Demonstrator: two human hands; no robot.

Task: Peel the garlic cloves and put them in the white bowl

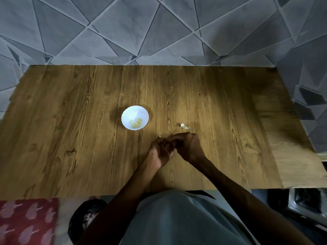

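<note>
A small white bowl [134,117] stands on the wooden table [70,129] with a few pale yellow peeled cloves [136,122] inside. My left hand [158,151] and my right hand [185,147] meet just in front of it and to its right, fingers curled together around something small that is mostly hidden. A pale sliver [159,136] sticks out above my left fingers. A whitish garlic piece [184,126] lies on the table just beyond my right hand.
A tiled wall rises behind the table. A black bin [85,218] and a red patterned cloth [26,221] lie below the table's near edge at the left. A metal object [304,202] shows at the lower right.
</note>
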